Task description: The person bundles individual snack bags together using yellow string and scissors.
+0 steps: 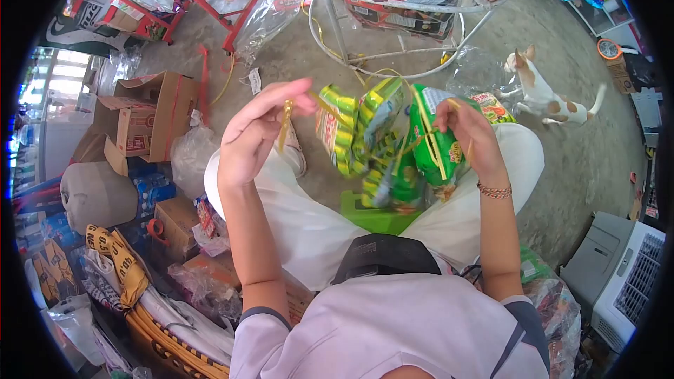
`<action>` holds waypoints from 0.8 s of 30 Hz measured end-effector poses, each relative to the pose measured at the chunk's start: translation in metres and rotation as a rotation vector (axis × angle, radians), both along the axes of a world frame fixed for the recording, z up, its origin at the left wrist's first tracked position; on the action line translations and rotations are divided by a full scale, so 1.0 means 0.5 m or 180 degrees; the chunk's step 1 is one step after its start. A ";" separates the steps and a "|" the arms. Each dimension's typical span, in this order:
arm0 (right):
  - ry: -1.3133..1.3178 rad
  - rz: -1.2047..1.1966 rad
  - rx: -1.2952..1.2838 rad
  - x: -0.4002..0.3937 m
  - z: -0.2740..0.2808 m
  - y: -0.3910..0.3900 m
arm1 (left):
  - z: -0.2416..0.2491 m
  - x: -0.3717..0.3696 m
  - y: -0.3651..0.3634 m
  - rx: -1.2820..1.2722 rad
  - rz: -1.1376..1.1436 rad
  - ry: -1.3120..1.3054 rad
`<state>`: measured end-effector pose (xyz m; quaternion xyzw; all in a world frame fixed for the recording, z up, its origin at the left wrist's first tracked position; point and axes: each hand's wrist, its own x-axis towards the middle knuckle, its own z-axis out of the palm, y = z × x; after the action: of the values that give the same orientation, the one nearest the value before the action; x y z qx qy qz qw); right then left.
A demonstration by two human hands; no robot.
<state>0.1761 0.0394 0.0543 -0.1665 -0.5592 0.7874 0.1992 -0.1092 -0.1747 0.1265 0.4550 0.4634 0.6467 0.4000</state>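
A bunch of green and yellow striped snack packets hangs between my hands above my lap, blurred in part. Plain green snack packets are on its right side, with a narrow yellow strip running across them. My left hand is closed on a yellow strip, whose twisted end dangles below the fingers. Beside the green packets, my right hand has its fingers curled, with a bit of yellow strip showing at them. Exactly how the strips join the packets cannot be made out.
A green plastic stool shows between my knees. Ahead stands a round metal rack with red packets. A white and brown dog is at the right. Cardboard boxes stand left; a white air cooler is at the lower right.
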 end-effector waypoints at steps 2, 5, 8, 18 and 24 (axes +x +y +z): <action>0.0288 -0.0216 0.0142 0.007 0.011 0.001 | 0.026 0.027 0.006 0.0112 0.0369 0.0649; 0.0269 -0.0472 0.0671 0.022 0.038 0.020 | 0.072 0.054 0.021 0.0199 0.1248 0.2215; -0.0414 -0.0911 0.1151 0.019 0.075 0.019 | 0.074 0.059 0.032 0.0620 0.1879 0.2000; 0.0282 -0.1069 0.1493 -0.031 0.120 0.057 | 0.124 0.074 0.029 0.0921 0.2253 0.2754; -0.0019 -0.0807 0.1748 -0.043 0.144 0.071 | 0.182 0.098 0.030 0.1381 0.0359 0.0517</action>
<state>0.1546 0.0747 0.1265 -0.1772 -0.7265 0.5751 0.3318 -0.0601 -0.1597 0.2174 0.5542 0.3690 0.7137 0.2175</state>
